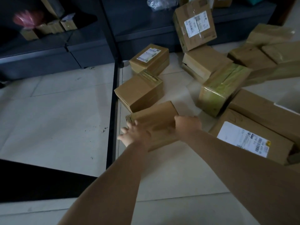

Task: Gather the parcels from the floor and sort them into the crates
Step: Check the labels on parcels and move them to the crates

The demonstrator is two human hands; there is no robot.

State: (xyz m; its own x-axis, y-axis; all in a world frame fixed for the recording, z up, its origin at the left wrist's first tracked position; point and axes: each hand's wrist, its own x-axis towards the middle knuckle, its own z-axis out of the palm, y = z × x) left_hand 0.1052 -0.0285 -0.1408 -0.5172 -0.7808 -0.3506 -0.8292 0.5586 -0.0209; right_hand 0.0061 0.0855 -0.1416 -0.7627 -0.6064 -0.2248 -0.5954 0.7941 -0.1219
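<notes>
**Inspector:** Step in hand: lifting the plain brown cardboard parcel (154,125) at centre frame, lying on the pale tiled floor (65,119). The left hand (134,135) lies at its near left corner, fingers spread and fairly straight, touching the cardboard. The right hand (186,125) sits at its right edge; blur hides whether the fingers are curled round it, so I cannot tell.

**Clerk:** Recommendation?

**Inspector:** Get both palms squarely against opposite sides before raising it, and lift clear of the open-flapped brown box (139,93) just beyond.

**Clerk:** Containers?

**Inspector:** No crate is in view. The dark shelving (48,51) at upper left holds small brown boxes (48,28) and something pink, blurred. More parcels lie at upper and lower right, among them a green-taped box (222,90).
</notes>
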